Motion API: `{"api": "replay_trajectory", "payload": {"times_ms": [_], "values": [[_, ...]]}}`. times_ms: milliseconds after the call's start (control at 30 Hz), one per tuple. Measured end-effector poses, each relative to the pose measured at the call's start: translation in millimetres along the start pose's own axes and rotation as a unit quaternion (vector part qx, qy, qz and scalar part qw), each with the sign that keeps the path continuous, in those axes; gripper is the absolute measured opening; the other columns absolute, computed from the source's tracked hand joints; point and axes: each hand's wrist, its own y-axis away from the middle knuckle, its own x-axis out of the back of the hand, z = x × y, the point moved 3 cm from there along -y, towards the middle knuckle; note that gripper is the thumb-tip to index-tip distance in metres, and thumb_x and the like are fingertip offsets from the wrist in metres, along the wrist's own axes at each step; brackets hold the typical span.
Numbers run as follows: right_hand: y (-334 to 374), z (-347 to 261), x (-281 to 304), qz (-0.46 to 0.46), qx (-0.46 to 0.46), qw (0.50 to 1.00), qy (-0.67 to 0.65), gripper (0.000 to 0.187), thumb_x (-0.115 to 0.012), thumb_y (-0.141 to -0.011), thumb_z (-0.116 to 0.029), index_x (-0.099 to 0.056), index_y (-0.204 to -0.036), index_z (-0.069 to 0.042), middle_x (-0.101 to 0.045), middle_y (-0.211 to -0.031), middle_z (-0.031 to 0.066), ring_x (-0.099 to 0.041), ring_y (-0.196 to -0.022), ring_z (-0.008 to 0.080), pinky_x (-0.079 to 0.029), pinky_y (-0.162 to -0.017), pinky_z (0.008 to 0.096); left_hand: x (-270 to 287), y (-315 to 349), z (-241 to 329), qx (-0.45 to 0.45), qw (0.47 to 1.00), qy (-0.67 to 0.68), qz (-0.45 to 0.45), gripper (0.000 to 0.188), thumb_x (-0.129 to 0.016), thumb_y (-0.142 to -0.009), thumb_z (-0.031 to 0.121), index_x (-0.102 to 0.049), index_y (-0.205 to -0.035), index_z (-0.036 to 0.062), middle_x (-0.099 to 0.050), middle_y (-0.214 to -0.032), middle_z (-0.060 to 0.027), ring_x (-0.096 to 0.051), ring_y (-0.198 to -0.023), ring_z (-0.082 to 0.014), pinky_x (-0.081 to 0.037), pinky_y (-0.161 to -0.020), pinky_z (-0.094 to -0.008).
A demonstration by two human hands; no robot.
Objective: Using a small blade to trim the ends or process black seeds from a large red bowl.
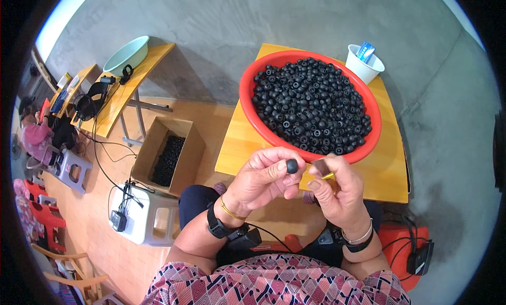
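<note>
Between the thumb and fingers of my left hand [262, 179] is a small round black piece [292, 166], its smooth side showing. My right hand [341, 193] is closed on a small tool [328, 176] with a yellow part and what looks like a flat brownish blade; the fingers hide much of it. The two hands are close together but apart, in front of the near rim of a red basin [246, 102]. Heaped inside it are many similar black pieces [311, 104], several with a round hole showing. The basin stands on a yellow wooden table [234, 155].
A white cup [363, 72] holding a blue-and-white packet stands behind the basin. Left of me are a cardboard box [192, 152] with black pieces, a white stool [139, 212] and trailing cables. Another table bears a pale green basin [126, 56]. People sit far left.
</note>
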Motion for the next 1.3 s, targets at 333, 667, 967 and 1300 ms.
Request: {"api": "replay_trajectory", "payload": {"times_ms": [333,667,967,1300], "values": [[-3,-2,-4,0.033,0.103,0.992,0.061,0.027,-0.060,-0.071,0.004,-0.053,-0.096,-0.002,-0.054,-0.077,0.0092,-0.056,-0.061,0.0214,-0.045,-0.050,0.0291,-1,2,-7,-0.003,1.000,-0.027,-0.016,0.021,-0.052,-0.086,0.014,-0.057,-0.103,0.0036,-0.059,-0.094,-0.0073,-0.054,-0.075,-0.0116,-0.043,-0.060,-0.0239],[4,5,-8,0.090,0.154,0.979,0.094,0.032,-0.061,-0.061,0.007,-0.054,-0.090,-0.002,-0.053,-0.073,0.0089,-0.055,-0.057,0.0219,-0.045,-0.048,0.0291,-5,1,-17,-0.014,0.998,-0.006,0.056,0.021,-0.049,-0.087,0.013,-0.056,-0.103,0.0015,-0.059,-0.088,-0.0055,-0.052,-0.072,-0.0098,-0.042,-0.061,-0.0221],[8,10,-13,0.090,0.196,0.965,0.147,0.030,-0.062,-0.059,0.006,-0.053,-0.087,-0.003,-0.052,-0.073,0.0089,-0.056,-0.058,0.0243,-0.046,-0.049,0.0310,-6,0,-18,-0.026,0.994,-0.001,0.104,0.020,-0.050,-0.086,0.013,-0.056,-0.102,0.0019,-0.058,-0.085,-0.0032,-0.051,-0.069,-0.0088,-0.042,-0.061,-0.0220],[8,4,5,0.062,-0.102,0.992,-0.047,0.015,-0.043,-0.089,-0.012,-0.049,-0.087,0.001,-0.051,-0.073,0.0089,-0.048,-0.063,0.0152,-0.039,-0.058,0.0259,-4,-1,-10,-0.011,0.999,0.043,0.029,0.024,-0.054,-0.084,0.018,-0.054,-0.102,0.0025,-0.048,-0.078,-0.0023,-0.044,-0.070,-0.0104,-0.037,-0.056,-0.0222]]}}
